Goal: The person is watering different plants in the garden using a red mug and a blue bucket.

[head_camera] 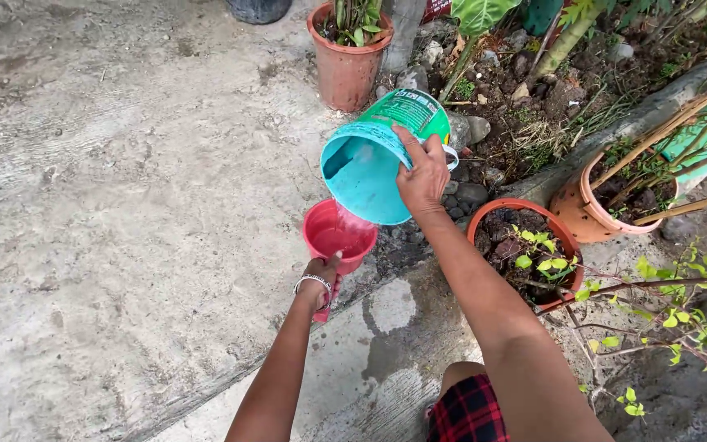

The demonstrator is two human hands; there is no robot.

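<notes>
My right hand (421, 173) grips the rim of a teal plastic bucket (367, 168), which is tipped toward me with its mouth facing down and left. Water runs from the bucket's lip into a red plastic dipper (337, 235) just below it. My left hand (321, 270) holds that dipper by its handle, a bracelet on the wrist. The dipper is partly filled with water.
Rough concrete ground (108, 205) spreads to the left, with a wet patch (386, 344) near my knee. Terracotta pots with plants stand at the top (345, 69), beside my right arm (488, 219) and at the right (587, 214). Stones, soil and thin branches fill the right side.
</notes>
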